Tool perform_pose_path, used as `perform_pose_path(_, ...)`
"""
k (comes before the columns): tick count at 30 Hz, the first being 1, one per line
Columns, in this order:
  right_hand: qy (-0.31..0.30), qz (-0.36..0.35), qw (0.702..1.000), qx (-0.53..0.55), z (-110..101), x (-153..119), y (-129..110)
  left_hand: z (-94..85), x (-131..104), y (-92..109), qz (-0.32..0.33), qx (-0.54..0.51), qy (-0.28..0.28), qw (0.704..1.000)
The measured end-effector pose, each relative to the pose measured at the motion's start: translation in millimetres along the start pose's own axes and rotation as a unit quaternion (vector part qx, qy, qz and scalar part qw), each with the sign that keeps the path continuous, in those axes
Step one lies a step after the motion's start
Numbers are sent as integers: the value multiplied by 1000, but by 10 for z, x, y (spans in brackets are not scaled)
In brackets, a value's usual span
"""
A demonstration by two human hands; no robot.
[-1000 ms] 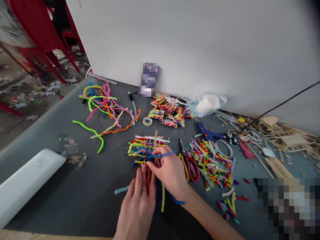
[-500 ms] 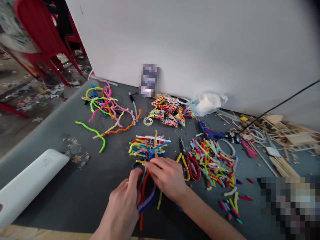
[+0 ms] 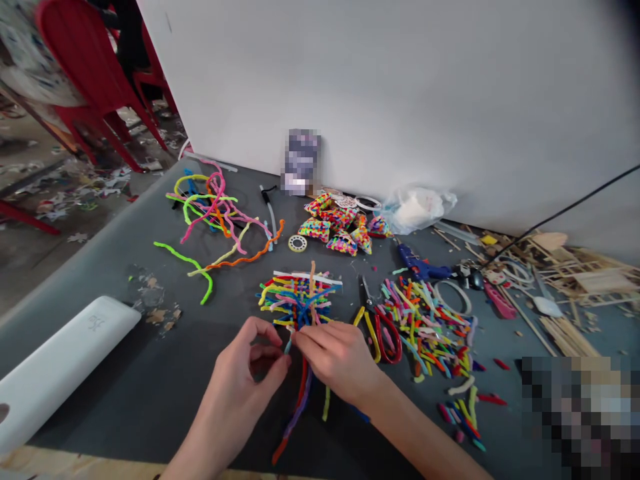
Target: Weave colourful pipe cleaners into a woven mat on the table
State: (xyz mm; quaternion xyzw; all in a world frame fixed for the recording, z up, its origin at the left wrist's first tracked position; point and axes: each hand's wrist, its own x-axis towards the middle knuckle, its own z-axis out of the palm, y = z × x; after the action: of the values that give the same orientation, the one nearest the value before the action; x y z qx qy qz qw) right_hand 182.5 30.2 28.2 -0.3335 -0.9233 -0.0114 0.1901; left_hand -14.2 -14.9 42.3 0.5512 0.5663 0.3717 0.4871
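A woven mat of coloured pipe cleaners lies on the dark grey table in front of me, with loose strands trailing toward me. My left hand pinches a light blue strand at the mat's near edge between thumb and fingers. Beside it, my right hand presses its fingertips on the same near edge and grips the strands there. The two hands almost touch.
Scissors with red and yellow handles lie right of my right hand, next to a heap of cut pipe cleaner pieces. Long pipe cleaners lie far left, finished woven pieces and a blue glue gun behind. A white case sits near left.
My left hand has lifted from lying flat on the trailing strands to a pinch at the mat's near edge. My right hand has slid toward me from the mat's middle.
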Motion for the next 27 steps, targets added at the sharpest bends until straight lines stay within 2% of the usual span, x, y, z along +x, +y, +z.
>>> perform_pose_path(2, 7, -15, 1000, -16, 14, 2, -12, 7, 26, -40, 57, 87, -25, 994)
perform_pose_path(4, 15, -35, 999, -39, 11, 10, -23, 24, 50, -100, 108, 176, 26, 978)
perform_pose_path(9, 22, -118, 986, -118, -31, 13, -69, 44, 77, -204, 104, 238, 58, 964)
perform_pose_path(13, 14, -170, 974, -148, -33, -3, -94, 25, 73, -167, 108, 279, 24, 954)
perform_pose_path(18, 4, -200, 967, -160, -36, 10, -83, 26, 49, -165, 129, 406, 11, 905)
perform_pose_path(22, 6, -220, 964, -151, -57, 37, -64, 36, 29, -198, 172, 437, 7, 883)
perform_pose_path(27, 13, -215, 966, -143, -53, 49, -47, 44, 43, -161, 174, 475, 10, 863)
